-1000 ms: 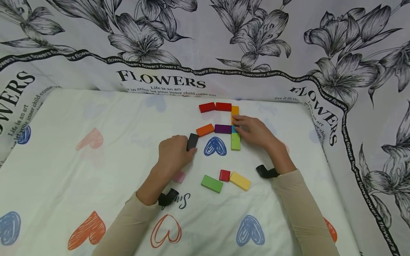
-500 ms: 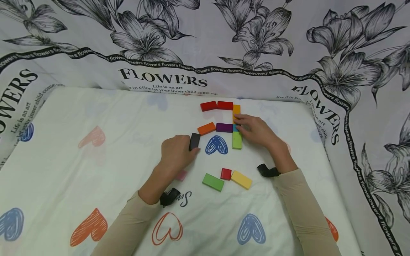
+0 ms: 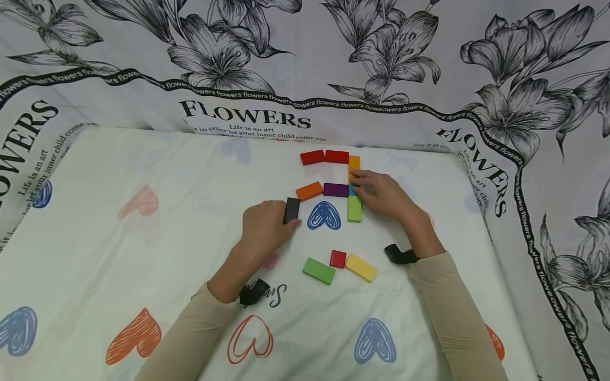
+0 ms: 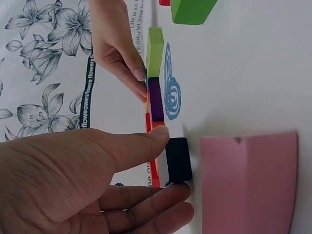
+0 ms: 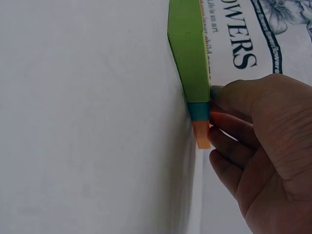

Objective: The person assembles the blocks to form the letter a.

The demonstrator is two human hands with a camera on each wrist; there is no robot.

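Observation:
My left hand (image 3: pixel 267 226) holds a black block (image 3: pixel 292 210) between thumb and fingers, its upper end close to the tilted orange block (image 3: pixel 310 191). The left wrist view shows the thumb over one side of that block and the fingertips at its other side. A purple block (image 3: pixel 335 190) continues the row to the right. My right hand (image 3: pixel 385 194) has its fingertips at the right side of the yellow-orange block (image 3: pixel 354 163) and the small blue block (image 5: pixel 198 111). Directly below the blue one lies a light green block (image 3: pixel 354 209).
Two red blocks (image 3: pixel 337 157) form the top of the arrangement. Nearer lie a green block (image 3: pixel 319 271), a small red block (image 3: pixel 338 259) and a pale yellow block (image 3: pixel 360 267). A pink block (image 4: pixel 248 180) sits beside the left wrist. Flower-printed cloth (image 3: pixel 248 111) borders the back.

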